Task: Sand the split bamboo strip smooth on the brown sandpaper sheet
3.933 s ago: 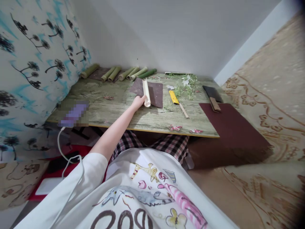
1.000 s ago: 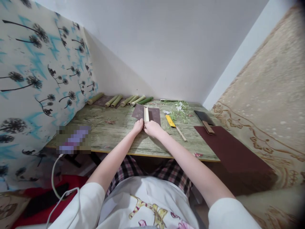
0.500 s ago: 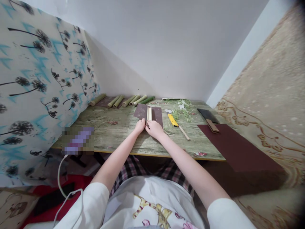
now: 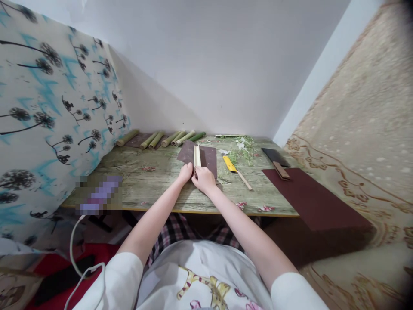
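Note:
A pale split bamboo piece (image 4: 196, 156) lies lengthwise on a dark brown sheet (image 4: 209, 156) in the middle of the low wooden table (image 4: 155, 181). My left hand (image 4: 186, 173) and my right hand (image 4: 203, 178) meet at its near end, fingers curled round it. Both hands rest on the sheet's near edge.
Several green bamboo tubes (image 4: 167, 138) line the far table edge by the wall. A yellow utility knife (image 4: 230, 163), a thin wooden stick (image 4: 244, 180) and green shavings (image 4: 244, 150) lie right of the sheet. A dark cleaver (image 4: 276, 160) sits by a maroon mat (image 4: 309, 202). A blurred purple object (image 4: 98, 194) is at the left.
My right hand has joined my left at the bamboo piece's near end since the earliest frame. Over the last second both hands keep their hold; the view has shifted slightly.

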A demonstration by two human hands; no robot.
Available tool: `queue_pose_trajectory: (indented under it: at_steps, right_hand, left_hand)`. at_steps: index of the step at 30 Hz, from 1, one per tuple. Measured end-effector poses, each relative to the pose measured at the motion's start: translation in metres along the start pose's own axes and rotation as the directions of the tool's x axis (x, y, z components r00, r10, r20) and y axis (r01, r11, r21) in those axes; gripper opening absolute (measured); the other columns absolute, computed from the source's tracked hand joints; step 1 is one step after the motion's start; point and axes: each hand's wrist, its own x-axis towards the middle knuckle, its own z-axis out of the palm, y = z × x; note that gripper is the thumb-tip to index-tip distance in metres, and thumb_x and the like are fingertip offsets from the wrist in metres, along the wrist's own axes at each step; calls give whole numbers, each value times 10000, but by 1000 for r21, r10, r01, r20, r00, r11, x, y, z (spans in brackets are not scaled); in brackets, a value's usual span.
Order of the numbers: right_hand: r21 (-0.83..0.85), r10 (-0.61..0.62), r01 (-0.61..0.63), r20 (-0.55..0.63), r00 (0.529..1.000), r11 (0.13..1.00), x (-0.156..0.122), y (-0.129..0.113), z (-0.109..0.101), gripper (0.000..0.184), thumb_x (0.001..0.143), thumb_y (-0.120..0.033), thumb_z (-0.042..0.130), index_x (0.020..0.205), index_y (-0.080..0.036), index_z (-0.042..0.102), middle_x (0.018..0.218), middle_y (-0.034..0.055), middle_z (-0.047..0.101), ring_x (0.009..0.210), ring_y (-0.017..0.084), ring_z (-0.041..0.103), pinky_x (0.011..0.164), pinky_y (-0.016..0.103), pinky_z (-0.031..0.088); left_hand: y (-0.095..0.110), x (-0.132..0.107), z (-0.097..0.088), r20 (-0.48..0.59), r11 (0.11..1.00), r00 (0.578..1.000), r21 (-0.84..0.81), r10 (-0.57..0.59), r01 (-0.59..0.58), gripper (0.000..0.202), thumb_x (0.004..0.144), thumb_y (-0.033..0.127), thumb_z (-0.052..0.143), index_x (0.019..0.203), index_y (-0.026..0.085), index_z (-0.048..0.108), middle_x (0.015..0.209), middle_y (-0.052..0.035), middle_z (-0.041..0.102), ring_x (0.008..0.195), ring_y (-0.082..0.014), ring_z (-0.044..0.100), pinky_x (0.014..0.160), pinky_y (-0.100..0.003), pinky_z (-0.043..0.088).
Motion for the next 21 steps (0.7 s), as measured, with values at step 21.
queue_pose_trajectory:
  at_steps: [21]
  right_hand:
    - [145,-1,30,-195,981,989,0,12,21,348,807,-246,389,1120,-140,497,1139,75,517,1010,182,455,881,284,356]
  left_hand:
    - [-5,0,4,47,906,976,365,213,-215,237,815,155,283,894,156,507,896,-106,608,831,-193,554,722,-276,372]
